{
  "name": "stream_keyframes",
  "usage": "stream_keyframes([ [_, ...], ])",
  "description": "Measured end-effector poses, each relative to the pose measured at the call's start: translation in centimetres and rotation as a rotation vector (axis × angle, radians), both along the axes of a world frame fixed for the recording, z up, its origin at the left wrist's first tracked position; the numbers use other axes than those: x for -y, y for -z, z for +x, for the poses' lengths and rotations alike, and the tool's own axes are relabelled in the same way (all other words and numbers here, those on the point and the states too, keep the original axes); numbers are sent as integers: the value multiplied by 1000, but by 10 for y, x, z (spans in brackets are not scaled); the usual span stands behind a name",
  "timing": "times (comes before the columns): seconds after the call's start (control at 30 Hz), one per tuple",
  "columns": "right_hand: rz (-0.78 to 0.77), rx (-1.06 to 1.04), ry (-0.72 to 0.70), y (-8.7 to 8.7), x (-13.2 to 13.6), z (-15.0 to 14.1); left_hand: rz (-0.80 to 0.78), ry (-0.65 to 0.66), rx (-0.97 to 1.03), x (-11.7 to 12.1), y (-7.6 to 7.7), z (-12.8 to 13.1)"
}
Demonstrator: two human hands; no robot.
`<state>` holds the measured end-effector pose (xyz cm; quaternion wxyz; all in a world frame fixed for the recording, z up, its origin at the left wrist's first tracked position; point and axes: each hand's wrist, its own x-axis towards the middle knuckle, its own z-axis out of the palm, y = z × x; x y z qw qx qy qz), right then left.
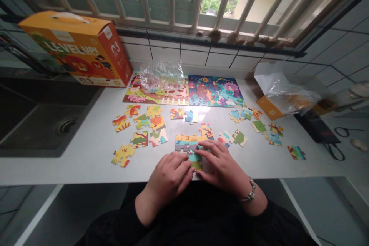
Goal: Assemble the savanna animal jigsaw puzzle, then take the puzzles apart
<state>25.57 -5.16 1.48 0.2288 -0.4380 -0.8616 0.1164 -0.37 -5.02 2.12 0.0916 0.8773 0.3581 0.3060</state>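
A partly joined cluster of puzzle pieces (187,143) lies on the white counter (86,161) near its front edge. My left hand (170,177) rests on the counter with its fingertips pressed on the cluster's lower piece (196,164). My right hand (221,165), with a bracelet on the wrist, lies flat beside it, fingers stretched over the same pieces. Loose pieces lie scattered to the left (138,127) and to the right (259,127) of the cluster.
Two finished puzzles, one farm-coloured (173,94) and one blue (215,91), lie at the back, with a clear bag (161,73) on the left one. An orange puzzle box (77,48) stands back left above a dark sink (34,127). A small open box with plastic (285,94) sits at right.
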Motion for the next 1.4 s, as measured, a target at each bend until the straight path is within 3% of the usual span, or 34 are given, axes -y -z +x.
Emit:
stream_keyframes([
  [1.4,-26,18,36,-3,3,6,10,36,-106,-3,1,3],
])
